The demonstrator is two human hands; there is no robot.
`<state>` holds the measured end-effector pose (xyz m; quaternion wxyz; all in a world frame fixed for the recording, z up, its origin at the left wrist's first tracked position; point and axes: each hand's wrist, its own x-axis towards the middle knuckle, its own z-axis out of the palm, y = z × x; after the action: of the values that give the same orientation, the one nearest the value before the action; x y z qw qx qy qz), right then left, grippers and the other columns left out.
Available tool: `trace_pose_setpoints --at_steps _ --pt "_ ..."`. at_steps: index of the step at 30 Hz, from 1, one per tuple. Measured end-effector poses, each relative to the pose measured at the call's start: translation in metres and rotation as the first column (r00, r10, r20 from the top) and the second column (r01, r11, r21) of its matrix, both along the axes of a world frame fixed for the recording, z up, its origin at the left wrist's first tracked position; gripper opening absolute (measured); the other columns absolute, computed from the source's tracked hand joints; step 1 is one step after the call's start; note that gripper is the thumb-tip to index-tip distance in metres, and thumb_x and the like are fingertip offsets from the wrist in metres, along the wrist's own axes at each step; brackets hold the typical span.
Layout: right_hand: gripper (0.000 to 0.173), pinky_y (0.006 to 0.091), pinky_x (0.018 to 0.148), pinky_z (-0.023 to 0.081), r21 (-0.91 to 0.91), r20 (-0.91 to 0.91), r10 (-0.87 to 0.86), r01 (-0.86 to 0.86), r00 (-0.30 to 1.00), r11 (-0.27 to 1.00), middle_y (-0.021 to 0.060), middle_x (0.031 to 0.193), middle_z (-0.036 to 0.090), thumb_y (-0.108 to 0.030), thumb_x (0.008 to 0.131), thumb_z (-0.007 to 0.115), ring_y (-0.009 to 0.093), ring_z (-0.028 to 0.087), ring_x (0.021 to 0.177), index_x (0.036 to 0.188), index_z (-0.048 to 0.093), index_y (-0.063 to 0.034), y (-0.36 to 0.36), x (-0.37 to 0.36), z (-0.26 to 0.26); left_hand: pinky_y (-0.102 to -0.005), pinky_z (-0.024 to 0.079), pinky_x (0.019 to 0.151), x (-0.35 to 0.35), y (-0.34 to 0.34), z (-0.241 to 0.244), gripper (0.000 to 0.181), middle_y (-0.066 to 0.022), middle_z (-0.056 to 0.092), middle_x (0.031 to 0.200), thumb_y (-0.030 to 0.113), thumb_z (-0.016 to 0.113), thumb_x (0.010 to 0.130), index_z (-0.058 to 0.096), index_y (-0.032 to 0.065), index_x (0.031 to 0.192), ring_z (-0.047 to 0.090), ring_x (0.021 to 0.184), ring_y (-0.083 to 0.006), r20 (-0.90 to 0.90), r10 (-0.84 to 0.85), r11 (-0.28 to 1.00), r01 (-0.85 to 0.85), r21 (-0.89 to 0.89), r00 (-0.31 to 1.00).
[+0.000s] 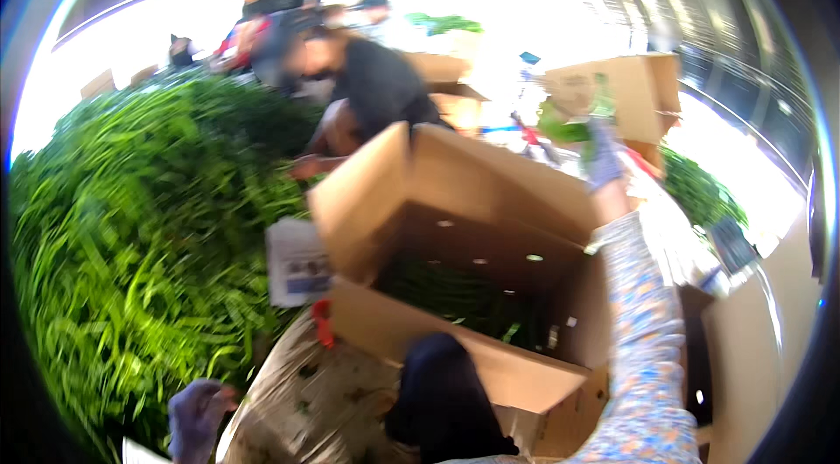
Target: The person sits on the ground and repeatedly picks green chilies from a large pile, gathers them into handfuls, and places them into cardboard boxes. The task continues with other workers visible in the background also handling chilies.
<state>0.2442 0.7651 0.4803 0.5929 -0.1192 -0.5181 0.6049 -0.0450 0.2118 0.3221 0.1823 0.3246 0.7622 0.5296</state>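
Observation:
My right hand (602,152), in a purple glove below a patterned sleeve, reaches out past the far right corner of an open cardboard box (459,349). Blurred green leaves (567,129) show at its fingers; whether it grips them is unclear. Inside the box lie dark green leafy stalks (453,290). Low on the left is my left hand (197,415), also gloved, with its fingers curled beside a large heap of long green leaves (131,247). Nothing can be made out in it. A printed paper sheet (298,264) and a red object (323,323) are near the box's left side.
A person in dark clothing (384,80) bends over the heap beyond the box, with other people behind. An upright cardboard box (604,96) stands at the far right. A soiled sheet (315,398) covers something beside my knee. More greens (702,185) lie at right.

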Motion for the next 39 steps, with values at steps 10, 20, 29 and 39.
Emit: trace_pose_setpoints --at_steps 10,20,29,39 --pt "0.012 0.0220 0.050 0.048 -0.286 0.332 -0.098 0.199 0.938 0.937 -0.0021 0.073 0.058 -0.026 0.086 0.054 0.010 0.055 0.058 0.089 0.057 -0.0146 0.217 0.100 -0.090 -0.0268 0.044 0.068 0.041 -0.068 -0.061 0.016 -0.0044 0.058 0.078 0.018 0.055 0.083 0.059 0.0046 0.091 0.053 0.072 -0.0115 0.274 -0.243 0.826 0.346 -0.444 0.931" --pt "0.021 0.0206 0.054 0.046 0.104 0.798 0.295 -0.602 0.525 0.792 0.0024 0.082 0.061 -0.020 0.084 0.057 0.010 0.059 0.067 0.101 0.055 -0.0073 -0.221 -0.164 -0.055 -0.0329 0.046 0.069 0.069 -0.124 -0.069 0.027 -0.0106 0.062 0.082 0.030 0.056 0.083 0.055 0.0067 0.096 0.061 0.076 -0.0248 0.064 -0.368 0.795 0.349 -0.496 0.928" --pt "0.037 0.0245 0.066 0.050 -0.586 0.775 0.523 -0.714 -0.354 0.384 0.0066 0.093 0.061 -0.019 0.080 0.063 0.013 0.060 0.079 0.110 0.054 0.0002 -0.347 -0.273 -0.249 -0.0372 0.044 0.078 0.039 -0.126 -0.108 0.044 -0.0179 0.060 0.094 0.041 0.048 0.085 0.052 0.0044 0.109 0.056 0.091 -0.0337 0.361 -0.366 0.856 0.463 -0.231 0.858" --pt "0.027 0.0383 0.079 0.045 0.342 0.913 -0.096 -0.871 0.397 -0.352 0.0111 0.101 0.058 -0.022 0.074 0.059 0.028 0.056 0.092 0.096 0.058 -0.0075 -0.235 -0.380 -0.492 -0.0279 0.048 0.068 0.001 -0.119 -0.236 0.030 -0.0072 0.062 0.081 0.027 0.054 0.085 0.056 0.0044 0.104 0.061 0.076 -0.0170 0.663 -0.176 0.959 0.279 -0.051 0.727"
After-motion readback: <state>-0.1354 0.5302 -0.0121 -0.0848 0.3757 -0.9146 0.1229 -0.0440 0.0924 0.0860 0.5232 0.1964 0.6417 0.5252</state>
